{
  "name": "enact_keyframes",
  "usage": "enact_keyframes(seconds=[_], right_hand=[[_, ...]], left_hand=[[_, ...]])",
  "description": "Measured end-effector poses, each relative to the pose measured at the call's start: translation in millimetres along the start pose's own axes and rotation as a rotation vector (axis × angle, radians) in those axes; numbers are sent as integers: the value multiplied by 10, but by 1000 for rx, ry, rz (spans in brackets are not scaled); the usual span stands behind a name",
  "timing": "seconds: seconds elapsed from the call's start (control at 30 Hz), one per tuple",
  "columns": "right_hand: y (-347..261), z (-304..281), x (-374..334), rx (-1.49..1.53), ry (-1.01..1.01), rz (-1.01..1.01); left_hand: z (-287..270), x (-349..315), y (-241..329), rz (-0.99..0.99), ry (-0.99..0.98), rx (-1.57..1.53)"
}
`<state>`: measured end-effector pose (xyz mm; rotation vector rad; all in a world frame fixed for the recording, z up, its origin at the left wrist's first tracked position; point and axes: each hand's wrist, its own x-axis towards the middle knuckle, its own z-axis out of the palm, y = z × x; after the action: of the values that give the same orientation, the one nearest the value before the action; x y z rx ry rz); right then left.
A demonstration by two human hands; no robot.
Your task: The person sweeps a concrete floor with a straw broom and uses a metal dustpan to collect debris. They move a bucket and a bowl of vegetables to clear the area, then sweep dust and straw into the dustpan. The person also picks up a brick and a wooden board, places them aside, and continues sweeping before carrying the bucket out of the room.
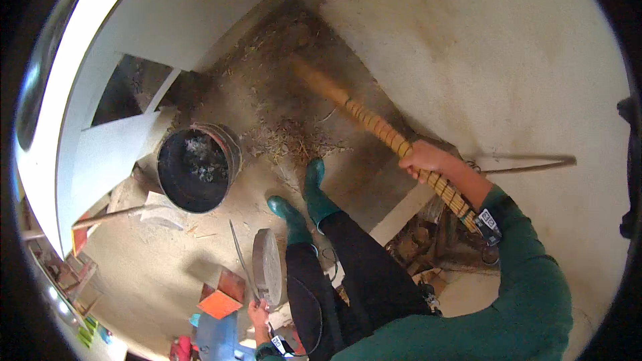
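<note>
My right hand (428, 160) is closed around the handle of a long straw broom (374, 124) bound with dark bands. The broom's far end is smeared by motion above the floor. Below it lies a pile of straw and debris (287, 139), just ahead of my green boots. Low in the view, my left hand (259, 312) is closed on a thin, long grey thing (241, 254), seen nearly edge-on; its kind is unclear. Beside that stands a round, flat-faced grey block (269, 266), next to my leg.
A dark bucket (194, 170) with ash-like grey stuff inside stands left of the pile. An orange-red box (223, 294) is near my left hand. Firewood (418, 244) lies at the right, below a pale wall (495, 60). A wooden-handled tool (114, 216) leans at the left.
</note>
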<state>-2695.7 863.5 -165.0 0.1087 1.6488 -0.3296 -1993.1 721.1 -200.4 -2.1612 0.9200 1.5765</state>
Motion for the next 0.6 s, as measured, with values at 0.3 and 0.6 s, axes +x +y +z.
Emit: enact_keyframes(seconds=[0.3,0.6], right_hand=[[-1240,305,1553,-74,-43,-469],[-1571,139,673,-68,57,-114]], left_hand=[[291,30,-428,-70,-24,-18],[277,-29,-585,-62,58,-282]])
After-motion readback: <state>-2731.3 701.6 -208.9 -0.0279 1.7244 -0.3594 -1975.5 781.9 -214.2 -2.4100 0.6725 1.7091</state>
